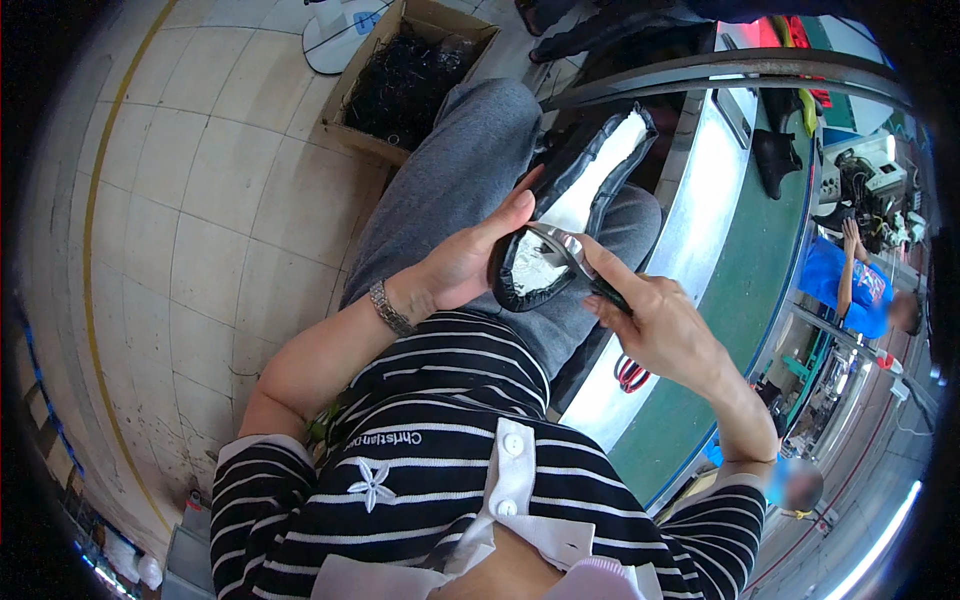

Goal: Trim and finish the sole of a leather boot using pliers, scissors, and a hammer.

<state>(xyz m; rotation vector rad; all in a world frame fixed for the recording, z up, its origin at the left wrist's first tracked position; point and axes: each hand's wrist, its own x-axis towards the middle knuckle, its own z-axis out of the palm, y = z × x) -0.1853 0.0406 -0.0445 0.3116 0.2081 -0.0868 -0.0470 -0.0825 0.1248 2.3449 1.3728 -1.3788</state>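
Observation:
A black shoe upper (570, 205) on a last lies bottom up over my lap, its white insole facing me and the black edge folded in around it. My left hand (463, 262) is closed round the heel end from the left, thumb along the side. In my right hand (655, 318) is a pair of metal pincers (566, 247), its curved head resting at the heel part of the white insole. The pincers' handles are mostly hidden by my fingers, and I cannot make out whether the jaws grip anything.
Right of my legs runs a long bench with a green top (735, 290) and pale metal edge. Red-handled scissors (631, 375) lie on that edge; a black shoe (775, 162) stands farther up. A metal bar (740, 82) crosses beyond my knees. A cardboard box (345, 92) holds black scraps.

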